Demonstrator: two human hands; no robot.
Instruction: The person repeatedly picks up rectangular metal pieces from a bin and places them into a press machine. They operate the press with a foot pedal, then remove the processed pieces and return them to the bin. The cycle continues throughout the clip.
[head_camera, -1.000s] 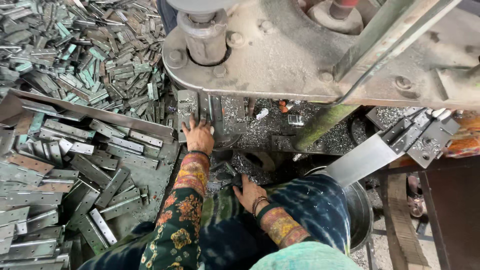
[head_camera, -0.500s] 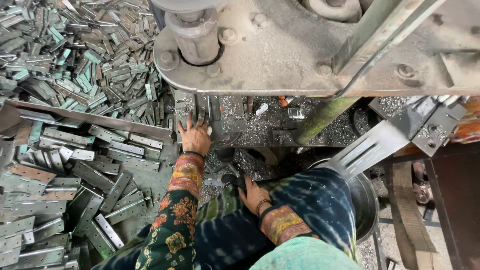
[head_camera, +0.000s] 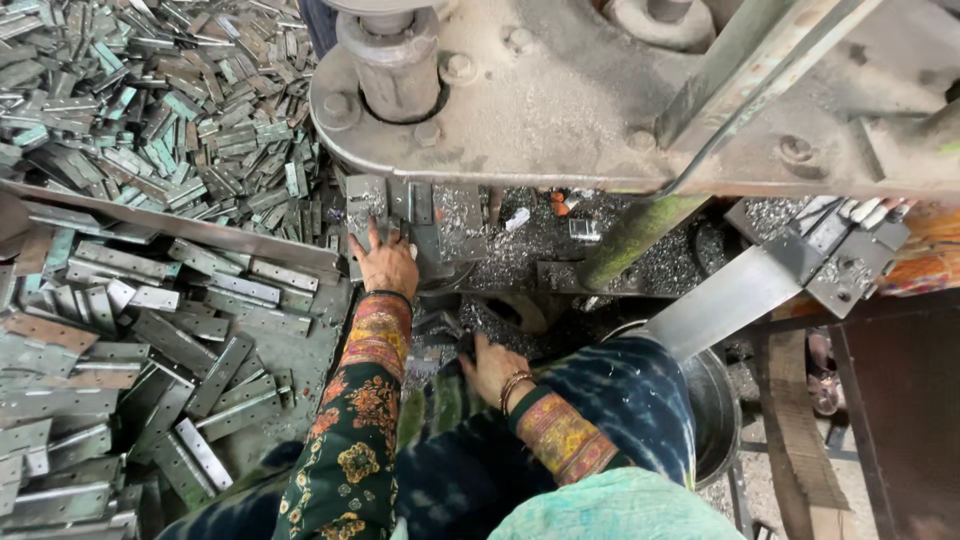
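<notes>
My left hand reaches forward under the big grey press machine and rests its fingers on a flat grey metal plate at the press bed. My right hand lies lower, near my lap, with its fingers on dark metal pieces there; what it grips is hidden. Both arms wear patterned sleeves, and bangles sit on the right wrist.
A tray of long punched metal strips lies at the left. Behind it spreads a heap of small metal hinges. A steel bucket stands at the right, under a sloping metal chute. Metal shavings cover the press bed.
My left hand has stayed on the plate under the press. My right hand has shifted only slightly near my lap. The camera has tilted a little.
</notes>
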